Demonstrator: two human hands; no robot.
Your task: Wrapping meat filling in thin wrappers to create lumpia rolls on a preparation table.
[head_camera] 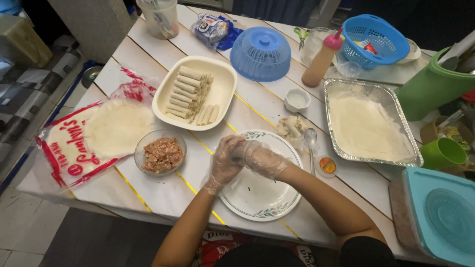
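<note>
Both my hands wear thin clear plastic gloves and meet above a white plate (262, 198) with a floral rim. My left hand (223, 160) and my right hand (260, 158) press together with curled fingers; whatever lies between them is hidden. Left of the plate sits a glass bowl of minced meat filling (162, 154). Behind it a cream oval dish (222, 89) holds several rolled spring rolls (187, 93). A stack of round wrappers (118, 127) lies on its opened plastic bag at far left.
A foil tray (372, 89) with a pale sheet stands at right. A spoon (310, 141), small white cup (297, 99), sauce bottle (321, 60), blue dome cover (261, 53), blue basket (373, 39), green cups and a teal lidded box (440, 217) crowd the white slatted table.
</note>
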